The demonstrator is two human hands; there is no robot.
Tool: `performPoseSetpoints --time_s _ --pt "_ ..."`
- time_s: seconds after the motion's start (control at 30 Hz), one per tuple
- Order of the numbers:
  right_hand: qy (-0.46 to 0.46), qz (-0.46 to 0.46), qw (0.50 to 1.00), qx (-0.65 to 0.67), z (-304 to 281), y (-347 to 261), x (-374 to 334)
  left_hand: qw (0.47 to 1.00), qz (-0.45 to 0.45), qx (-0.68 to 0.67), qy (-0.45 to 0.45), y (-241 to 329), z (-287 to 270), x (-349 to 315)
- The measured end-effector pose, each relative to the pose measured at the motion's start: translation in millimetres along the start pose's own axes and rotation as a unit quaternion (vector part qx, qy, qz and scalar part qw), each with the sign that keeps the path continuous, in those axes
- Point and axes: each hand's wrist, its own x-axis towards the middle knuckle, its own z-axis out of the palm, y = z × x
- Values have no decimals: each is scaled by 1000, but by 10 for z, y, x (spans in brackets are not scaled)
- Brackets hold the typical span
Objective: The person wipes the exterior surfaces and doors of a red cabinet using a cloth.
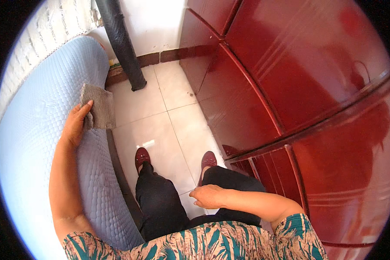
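Note:
My left hand (77, 120) grips a folded grey-brown cloth (100, 107) by its near left side, thumb on top. The cloth is held over the edge of a bed with a light blue quilted cover (43, 130); I cannot tell whether it touches the cover. In front of my body, above my dark trousers, my right hand (209, 196) is loosely closed with its back upward. Its fingers curl under, and nothing shows in them.
A glossy dark red wardrobe (307, 56) fills the right side. Pale tiles (156, 125) cover the narrow floor strip where my feet stand. A black-wrapped pipe (121, 43) comes down at the far end, near the white wall (154, 26). White ruffled fabric (60, 26) hangs beyond the bed.

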Motion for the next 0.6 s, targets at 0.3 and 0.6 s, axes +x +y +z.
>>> performPoseSetpoints --time_s 0.3,0.6 --pt "63 33 997 30 305 -148 -515 999 26 -6 -28 -83 -57 -24" --pt "50 17 999 13 294 -45 -320 1000 6 -23 -13 -90 -36 -118"
